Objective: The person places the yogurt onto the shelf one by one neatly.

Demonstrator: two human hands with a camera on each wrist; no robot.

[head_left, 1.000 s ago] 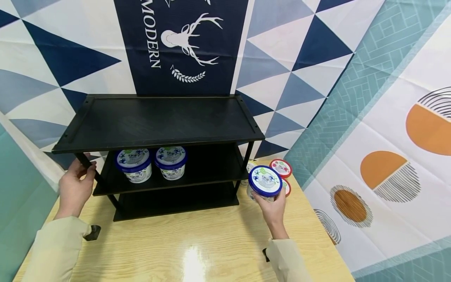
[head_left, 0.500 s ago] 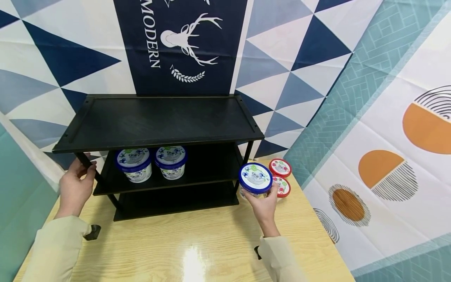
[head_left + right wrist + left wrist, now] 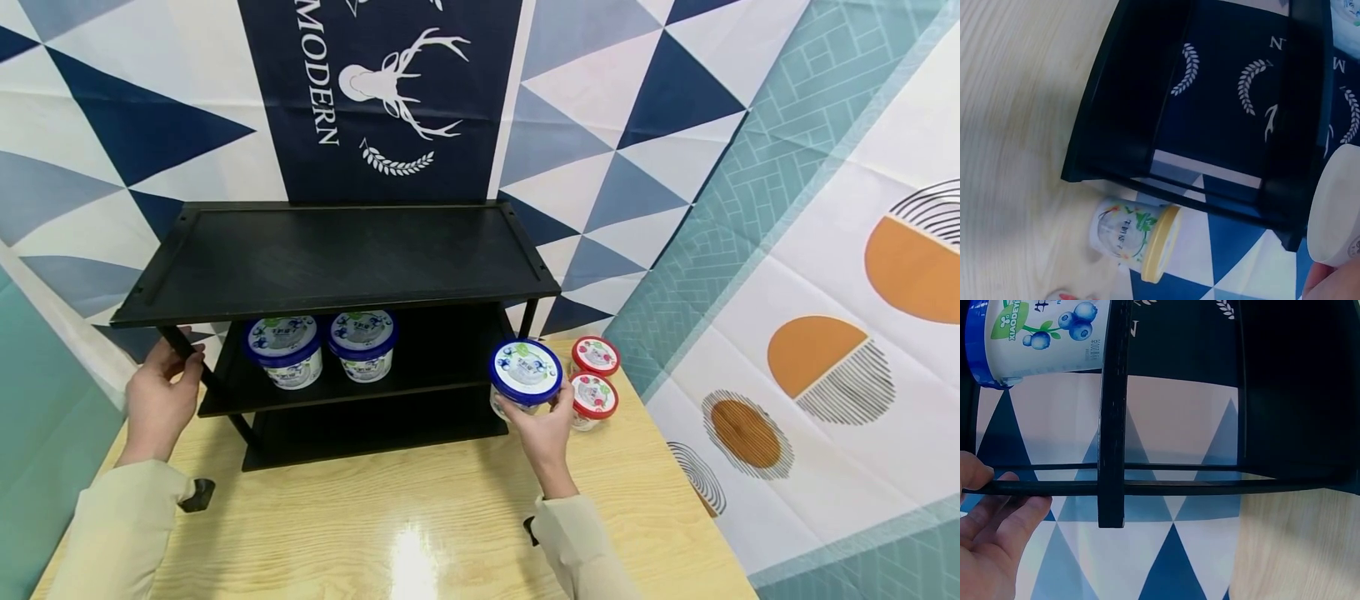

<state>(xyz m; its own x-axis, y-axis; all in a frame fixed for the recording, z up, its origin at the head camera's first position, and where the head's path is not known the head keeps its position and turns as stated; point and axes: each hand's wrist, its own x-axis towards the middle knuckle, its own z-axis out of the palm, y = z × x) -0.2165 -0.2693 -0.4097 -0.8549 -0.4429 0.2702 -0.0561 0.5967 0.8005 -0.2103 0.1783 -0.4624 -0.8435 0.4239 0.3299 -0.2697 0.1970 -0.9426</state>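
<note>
My right hand [image 3: 543,442] holds a white yogurt tub [image 3: 527,372] with a blue lid, level with the right end of a black three-tier rack [image 3: 337,258]. In the right wrist view only the pale underside of that tub [image 3: 1335,206] and a bit of the hand [image 3: 1334,286] show at the edge. My left hand [image 3: 161,404] grips the rack's front left post; in the left wrist view its thumb and fingers [image 3: 1022,519] pinch this thin black bar. Two matching blue-lidded tubs, one left [image 3: 285,350] and one right [image 3: 363,346], stand on the middle tier's left part.
Two red-lidded tubs, one behind [image 3: 596,356] and one in front [image 3: 592,395], stand on the wooden table [image 3: 337,517] right of the rack. A yellow-lidded tub [image 3: 1135,234] stands beside the rack's end in the right wrist view. Patterned cloth walls [image 3: 600,167] rise behind and to the right.
My right hand has carried the blue-lidded tub leftward and slightly up to the rack's right end, uncovering the front red-lidded tub. The left hand has stayed on the post.
</note>
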